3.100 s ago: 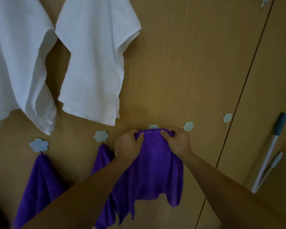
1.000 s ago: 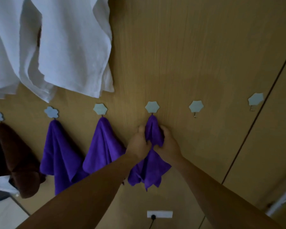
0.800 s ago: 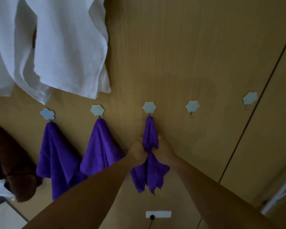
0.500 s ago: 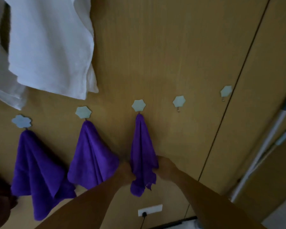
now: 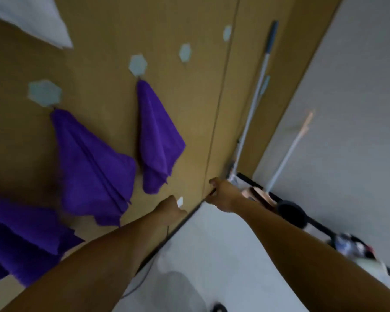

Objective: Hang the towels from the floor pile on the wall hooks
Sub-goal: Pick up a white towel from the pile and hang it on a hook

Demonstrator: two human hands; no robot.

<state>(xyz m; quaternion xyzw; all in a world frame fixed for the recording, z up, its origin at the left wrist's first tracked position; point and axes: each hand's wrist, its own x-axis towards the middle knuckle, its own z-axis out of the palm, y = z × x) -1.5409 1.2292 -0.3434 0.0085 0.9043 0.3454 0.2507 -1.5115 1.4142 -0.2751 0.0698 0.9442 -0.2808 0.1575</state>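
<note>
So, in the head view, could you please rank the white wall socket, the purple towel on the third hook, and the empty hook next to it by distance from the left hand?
1. White wall socket: right beside the left hand, low on the wall.
2. Purple towel: hanging above the hand, slightly left.
3. Empty hook: highest up the wall, farthest.

Purple towels [image 5: 158,136] draped from pale hexagonal wall hooks [image 5: 137,65], corners dangling

The single head camera looks steeply down, tilted, close along the wooden wall [image 5: 104,30] toward the floor [image 5: 223,255].
</note>
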